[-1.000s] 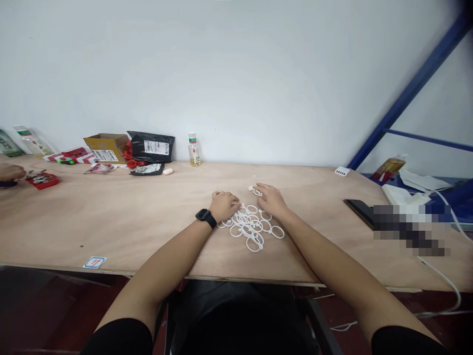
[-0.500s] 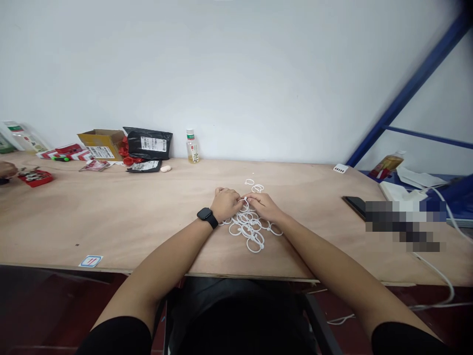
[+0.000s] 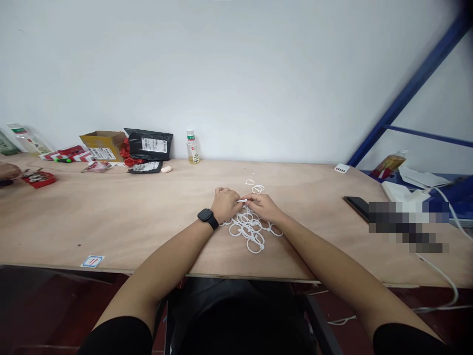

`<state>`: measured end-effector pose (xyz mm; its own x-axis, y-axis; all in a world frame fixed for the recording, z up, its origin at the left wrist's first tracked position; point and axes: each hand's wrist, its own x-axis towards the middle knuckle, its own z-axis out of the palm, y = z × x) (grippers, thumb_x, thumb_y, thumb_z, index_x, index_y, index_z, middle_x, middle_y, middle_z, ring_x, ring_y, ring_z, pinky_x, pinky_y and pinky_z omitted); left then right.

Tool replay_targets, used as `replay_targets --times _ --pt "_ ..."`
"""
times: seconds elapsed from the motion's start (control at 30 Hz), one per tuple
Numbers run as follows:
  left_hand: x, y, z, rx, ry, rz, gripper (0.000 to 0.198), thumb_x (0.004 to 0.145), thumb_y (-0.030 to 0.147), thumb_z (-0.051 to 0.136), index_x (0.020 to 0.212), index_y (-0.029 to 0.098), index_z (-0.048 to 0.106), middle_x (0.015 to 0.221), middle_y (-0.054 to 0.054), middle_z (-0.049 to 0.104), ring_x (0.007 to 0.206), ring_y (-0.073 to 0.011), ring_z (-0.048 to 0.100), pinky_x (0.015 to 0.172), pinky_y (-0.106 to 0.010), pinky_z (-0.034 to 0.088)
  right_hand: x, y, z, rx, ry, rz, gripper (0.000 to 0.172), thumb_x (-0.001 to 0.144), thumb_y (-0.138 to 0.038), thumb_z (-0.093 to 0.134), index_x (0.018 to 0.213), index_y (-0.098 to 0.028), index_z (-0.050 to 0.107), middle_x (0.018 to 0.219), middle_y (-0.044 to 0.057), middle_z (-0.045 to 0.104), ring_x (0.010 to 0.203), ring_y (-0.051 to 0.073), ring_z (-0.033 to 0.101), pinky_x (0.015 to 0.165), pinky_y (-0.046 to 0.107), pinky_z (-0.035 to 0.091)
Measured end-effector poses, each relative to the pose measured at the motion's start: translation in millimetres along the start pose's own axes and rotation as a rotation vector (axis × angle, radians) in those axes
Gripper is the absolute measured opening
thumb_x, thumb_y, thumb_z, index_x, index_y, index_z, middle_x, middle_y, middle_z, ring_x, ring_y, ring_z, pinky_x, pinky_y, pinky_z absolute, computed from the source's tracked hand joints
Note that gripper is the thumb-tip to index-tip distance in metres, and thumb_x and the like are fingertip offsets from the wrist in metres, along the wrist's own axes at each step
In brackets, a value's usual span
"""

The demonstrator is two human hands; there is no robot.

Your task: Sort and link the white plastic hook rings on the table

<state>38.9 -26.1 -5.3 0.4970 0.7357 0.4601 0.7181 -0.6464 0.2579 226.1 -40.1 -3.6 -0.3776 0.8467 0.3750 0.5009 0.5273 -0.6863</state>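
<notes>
Left hand (image 3: 226, 204) and right hand (image 3: 265, 207) pinch one white knobbed ring (image 3: 241, 200) between them at the ring pile's (image 3: 247, 218) far edge, where fingertips close beside its knob (image 3: 246, 200) likely give best control.

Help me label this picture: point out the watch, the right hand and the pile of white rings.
Watch (image 3: 204, 214), head view: on its dark screen.
Right hand (image 3: 266, 207), head view: on its back.
Pile of white rings (image 3: 253, 223), head view: near its middle.

White ring (image 3: 241, 200) partly behind hands (image 3: 226, 205)
</notes>
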Motion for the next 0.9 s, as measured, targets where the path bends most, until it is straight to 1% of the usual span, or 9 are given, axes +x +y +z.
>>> replay_targets --times 0.13,0.3,0.57,0.7,0.8,0.9 --pt "-0.8 -1.3 1.1 -0.007 0.018 0.006 0.022 0.086 0.030 0.053 0.075 0.021 0.069 0.085 -0.006 0.072 0.090 -0.0225 0.059 0.092 -0.046 0.030 0.0 1.1 -1.3 -0.025 -0.010 -0.020 0.026 0.085 -0.024 0.054 0.101 -0.023 0.074 0.096 0.002 0.075 0.087 0.019 0.068 0.080 0.030 0.050" --pt "-1.0 -2.5 2.3 -0.014 0.011 -0.003 0.022 0.087 0.030 0.053 0.077 0.021 0.070 0.088 -0.005 0.073 0.091 -0.0227 0.059 0.092 -0.046 0.030 0.3 0.9 -2.0 -0.031 -0.011 -0.017 0.025 0.084 -0.025 0.054 0.099 -0.022 0.074 0.096 0.003 0.075 0.087 0.019 0.068 0.080 0.030 0.050" --pt "-0.9 -3.8 4.4 -0.017 0.013 0.020 0.021 0.088 0.030 0.054 0.077 0.022 0.071 0.090 -0.005 0.074 0.093 -0.0226 0.059 0.092 -0.046 0.028 -0.2 1.3 -1.3 -0.047 0.023 -0.026 0.021 0.084 -0.027 0.056 0.091 -0.021 0.074 0.088 0.003 0.075 0.081 0.018 0.068 0.075 0.028 0.049" --pt "-0.6 -4.3 4.7 -0.014 -0.004 0.023 0.020 0.088 0.032 0.056 0.080 0.022 0.072 0.092 -0.004 0.074 0.094 -0.0223 0.059 0.091 -0.045 0.027 0.5 4.6 0.6 -0.068 0.048 -0.022 0.019 0.082 -0.025 0.056 0.086 -0.020 0.074 0.082 0.002 0.074 0.076 0.017 0.067 0.072 0.026 0.048" --pt "-0.3 -2.4 2.7 -0.013 -0.024 0.030 0.025 0.090 0.037 0.054 0.082 0.021 0.072 0.093 -0.005 0.074 0.094 -0.0215 0.059 0.092 -0.044 0.027 1.1 8.2 1.9 -0.081 0.064 -0.020 0.019 0.078 -0.020 0.056 0.083 -0.019 0.074 0.078 0.001 0.073 0.073 0.016 0.066 0.069 0.025 0.047" --pt "-0.3 0.5 0.2 -0.028 -0.029 0.064 0.033 0.094 0.043 0.048 0.083 0.021 0.071 0.094 -0.005 0.073 0.094 -0.0200 0.059 0.092 -0.043 0.026 1.6 9.4 1.4 -0.097 0.102 -0.009 0.019 0.074 -0.016 0.055 0.079 -0.018 0.073 0.072 0.001 0.072 0.069 0.015 0.065 0.067 0.024 0.045"
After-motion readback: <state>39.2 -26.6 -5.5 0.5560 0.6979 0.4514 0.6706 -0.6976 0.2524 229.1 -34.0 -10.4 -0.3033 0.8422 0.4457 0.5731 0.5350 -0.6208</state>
